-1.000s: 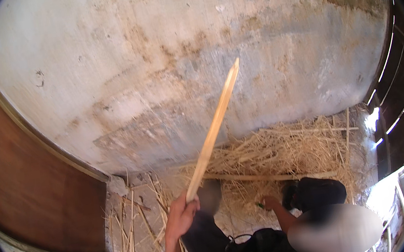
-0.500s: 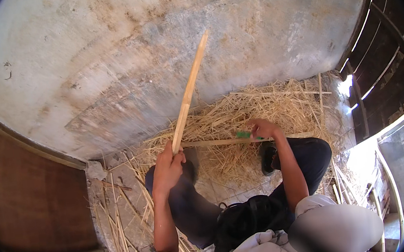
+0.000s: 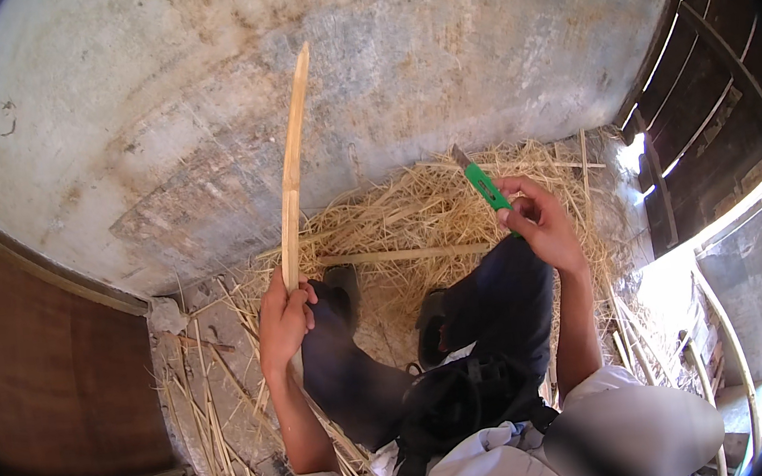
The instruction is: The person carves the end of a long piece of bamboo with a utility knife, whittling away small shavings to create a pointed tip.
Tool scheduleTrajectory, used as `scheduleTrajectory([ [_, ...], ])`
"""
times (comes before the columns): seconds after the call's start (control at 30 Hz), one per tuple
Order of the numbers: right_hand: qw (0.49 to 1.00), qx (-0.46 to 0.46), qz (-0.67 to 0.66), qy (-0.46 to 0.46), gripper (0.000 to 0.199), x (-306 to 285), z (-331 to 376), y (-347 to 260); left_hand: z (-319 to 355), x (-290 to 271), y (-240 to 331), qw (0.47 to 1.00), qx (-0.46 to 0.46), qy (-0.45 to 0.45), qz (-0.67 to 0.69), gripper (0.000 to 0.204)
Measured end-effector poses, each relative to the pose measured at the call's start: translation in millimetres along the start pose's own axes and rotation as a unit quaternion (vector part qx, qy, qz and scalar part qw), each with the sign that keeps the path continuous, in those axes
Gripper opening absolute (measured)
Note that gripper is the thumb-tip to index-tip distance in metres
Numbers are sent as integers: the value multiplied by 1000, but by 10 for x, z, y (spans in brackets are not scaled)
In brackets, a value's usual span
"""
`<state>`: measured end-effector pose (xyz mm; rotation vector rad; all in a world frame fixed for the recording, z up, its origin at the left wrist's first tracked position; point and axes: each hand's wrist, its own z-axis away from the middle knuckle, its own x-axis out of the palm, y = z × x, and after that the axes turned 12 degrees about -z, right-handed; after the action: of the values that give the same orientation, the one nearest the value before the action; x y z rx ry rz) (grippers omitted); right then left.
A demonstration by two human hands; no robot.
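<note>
My left hand [image 3: 283, 321] is closed around the lower part of a long bamboo strip [image 3: 295, 168], which stands up with its tapered end toward the wall. Held between the fingers of my right hand [image 3: 544, 224] is a green box cutter [image 3: 486, 186] with its blade out, pointing up and to the left. The cutter and the strip are apart. Beyond my feet, another bamboo strip [image 3: 411, 253] lies crosswise in front of a heap of pale shavings [image 3: 415, 206].
A stained concrete wall [image 3: 196, 99] rises ahead. Several thin bamboo strips [image 3: 224, 425] lie on the floor at my left, beside a brown panel [image 3: 55, 350]. At the right are dark slats [image 3: 714, 106] and a leaning pole [image 3: 733, 329].
My right hand has risen and swung outward, bringing the box cutter up into plain sight. The strip in my left hand has shifted left and stands steeper. My right knee has moved inward.
</note>
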<state>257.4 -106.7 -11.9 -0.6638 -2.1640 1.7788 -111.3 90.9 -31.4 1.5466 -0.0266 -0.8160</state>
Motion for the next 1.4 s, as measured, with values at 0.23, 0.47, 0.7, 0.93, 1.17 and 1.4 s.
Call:
scheduleTrajectory([
  [0.23,1000,-15,-10,-8,42,-16,104,47,68,55,73,1000,3,-3,8,21],
  [0.47,1000,3,-16,17,39,-70,198,98,92,75,165,1000,8,-13,12,21],
  [0.7,998,18,-55,37,38,-109,268,23,101,84,187,999,10,-9,32,22],
  [0.93,999,2,33,-3,35,-97,284,-49,93,102,238,1000,14,-14,20,24],
  [1.17,1000,18,-1,-15,33,-129,299,65,103,178,278,999,14,-36,18,22],
  [1.4,999,36,-6,-12,34,-140,349,148,25,236,298,999,-3,-50,13,23],
])
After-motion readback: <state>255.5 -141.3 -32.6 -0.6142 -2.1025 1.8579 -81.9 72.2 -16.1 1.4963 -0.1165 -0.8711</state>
